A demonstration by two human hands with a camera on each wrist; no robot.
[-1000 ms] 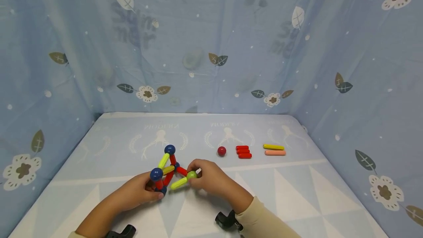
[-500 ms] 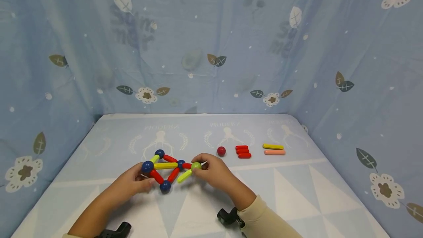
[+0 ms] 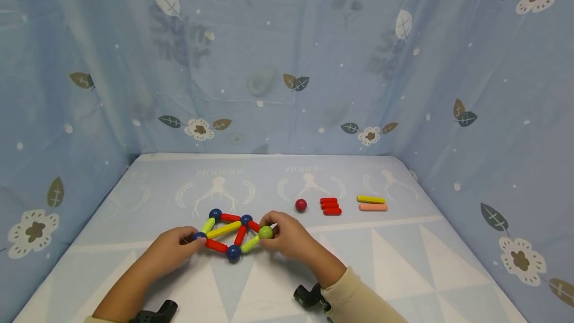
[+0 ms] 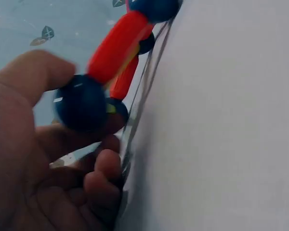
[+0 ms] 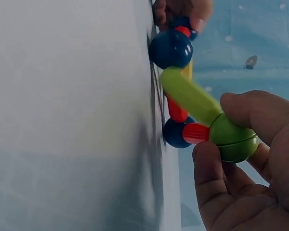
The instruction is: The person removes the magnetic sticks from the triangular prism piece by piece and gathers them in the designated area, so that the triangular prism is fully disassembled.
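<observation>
A figure of magnetic rods and balls lies low over the tabletop in the head view. Its left corner is a blue ball (image 3: 199,236), pinched between thumb and fingers of my left hand (image 3: 170,250). At the right corner my right hand (image 3: 289,238) pinches a green ball (image 3: 265,232). A lime rod (image 3: 250,244) runs from the green ball to the front blue ball (image 3: 233,253); in the right wrist view that rod's end (image 5: 173,79) appears at the ball. A yellow rod (image 3: 224,230) crosses the middle, with red rods (image 3: 217,246) around it.
A loose red ball (image 3: 301,205) sits behind my right hand. To its right lie several short red rods (image 3: 330,206), then a yellow rod (image 3: 370,199) and a pink rod (image 3: 373,208). A patterned curtain (image 3: 269,64) closes off the table's back and sides.
The figure has gone from folded up to spread nearly flat. My left hand has shifted left, onto the left blue ball. The lime rod's once free end now meets the front blue ball.
</observation>
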